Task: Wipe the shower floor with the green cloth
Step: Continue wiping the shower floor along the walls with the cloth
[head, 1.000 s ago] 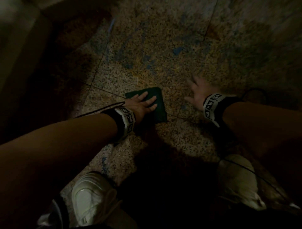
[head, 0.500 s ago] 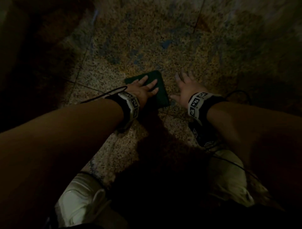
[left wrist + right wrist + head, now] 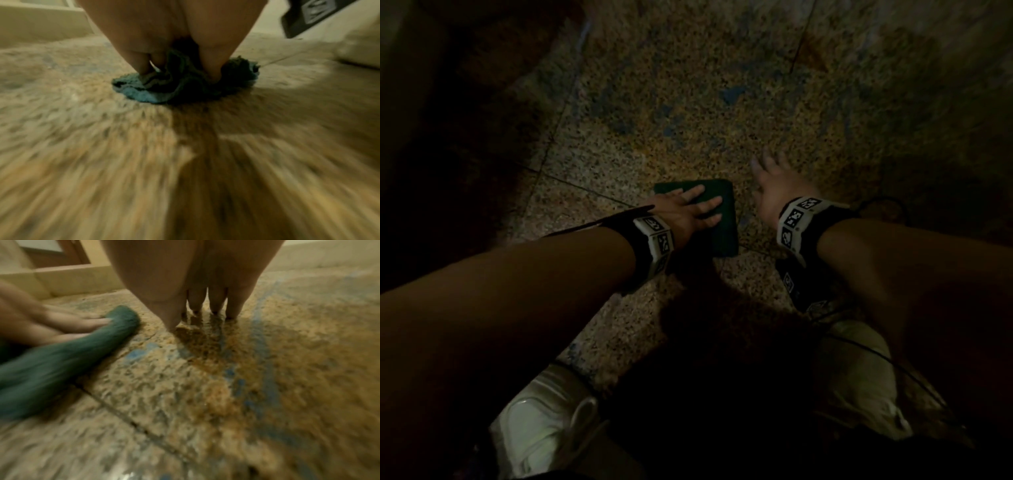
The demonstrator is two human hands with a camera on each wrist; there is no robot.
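since a moment ago the left hand [image 3: 685,214] has slid the folded dark green cloth [image 3: 724,226] nearer, fingers flat on it. right hand [image 3: 777,186] rests spread, holding nothing, on the speckled stone shower floor [image 3: 688,113].

Left hand [image 3: 685,212] lay flat, fingers straight, pressing down on cloth [image 3: 726,219]. Right hand [image 3: 777,185] spread, fingertips [image 3: 213,308] planted on floor [image 3: 688,113], just right of left.
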